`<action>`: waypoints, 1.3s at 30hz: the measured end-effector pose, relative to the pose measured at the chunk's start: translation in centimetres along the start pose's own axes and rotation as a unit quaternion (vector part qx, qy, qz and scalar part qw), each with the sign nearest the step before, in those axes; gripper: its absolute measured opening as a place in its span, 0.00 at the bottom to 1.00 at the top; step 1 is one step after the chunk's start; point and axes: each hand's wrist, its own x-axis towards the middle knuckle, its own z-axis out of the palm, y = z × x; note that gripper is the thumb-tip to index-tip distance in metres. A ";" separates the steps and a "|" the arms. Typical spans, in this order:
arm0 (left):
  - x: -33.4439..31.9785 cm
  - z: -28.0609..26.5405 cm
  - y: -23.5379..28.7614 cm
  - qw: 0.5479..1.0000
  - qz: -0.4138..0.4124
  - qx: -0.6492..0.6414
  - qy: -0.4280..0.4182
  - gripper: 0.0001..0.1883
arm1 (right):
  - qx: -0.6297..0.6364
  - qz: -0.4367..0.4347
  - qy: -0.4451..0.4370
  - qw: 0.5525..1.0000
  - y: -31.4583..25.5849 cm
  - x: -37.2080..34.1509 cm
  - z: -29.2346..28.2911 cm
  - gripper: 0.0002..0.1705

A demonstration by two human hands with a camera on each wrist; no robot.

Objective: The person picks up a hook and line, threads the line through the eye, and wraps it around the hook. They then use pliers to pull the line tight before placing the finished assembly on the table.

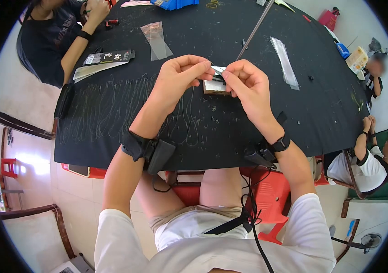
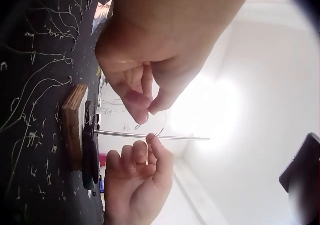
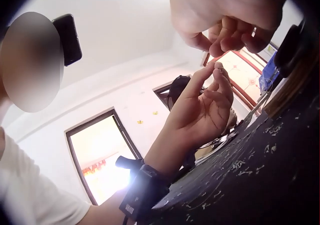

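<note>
Many thin lines lie left of fingers on black tabletop. Left hand pinches narrow, thumb against forefinger, on fine line curving toward right fingertips. Wooden block sits below fingertips. Right hand pinches small dark piece, too tiny to identify. I'd hold pinches close, draw line slowly, evenly.

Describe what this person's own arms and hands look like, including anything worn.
The left hand and right hand are ungloved. White short sleeves cover the upper arms. Each wrist has a black strap: the left bears a blocky black device with pale lettering, the right a similar device. Black cables hang below the right one.
</note>
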 end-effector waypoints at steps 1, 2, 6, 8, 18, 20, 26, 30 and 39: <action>0.1 0.0 -0.1 1.000 0.005 -0.013 -0.008 0.11 | -0.003 0.004 0.002 1.000 0.0 0.0 -0.1 0.02; 0.1 0.0 -0.1 1.000 0.004 -0.013 -0.008 0.11 | -0.006 0.007 0.004 1.000 0.0 0.1 -0.2 0.02; 0.1 0.1 -0.4 0.999 0.009 -0.043 -0.005 0.10 | -0.014 0.016 0.010 1.000 0.0 0.0 -0.1 0.03; 0.1 0.2 -0.5 0.999 0.007 -0.053 0.005 0.10 | -0.010 0.019 -0.008 1.000 0.1 0.0 -0.1 0.03; -0.1 0.4 -0.2 0.995 0.012 -0.099 -0.020 0.08 | 0.022 0.073 -0.026 0.997 0.2 -0.1 -0.1 0.05; -0.2 0.4 -0.2 0.995 0.011 -0.099 -0.027 0.07 | 0.037 0.082 -0.028 0.996 0.4 0.0 -0.1 0.06; 0.0 0.2 -0.4 0.991 0.018 -0.131 -0.037 0.09 | 0.044 0.117 -0.034 0.992 -0.1 0.0 -0.2 0.07; -0.1 0.3 -0.3 0.989 0.017 -0.140 -0.039 0.08 | 0.042 0.128 -0.035 0.990 0.0 0.0 -0.3 0.07; -0.3 0.6 -0.1 0.989 0.015 -0.139 -0.058 0.05 | 0.045 0.137 -0.041 0.989 -0.2 0.1 -0.3 0.08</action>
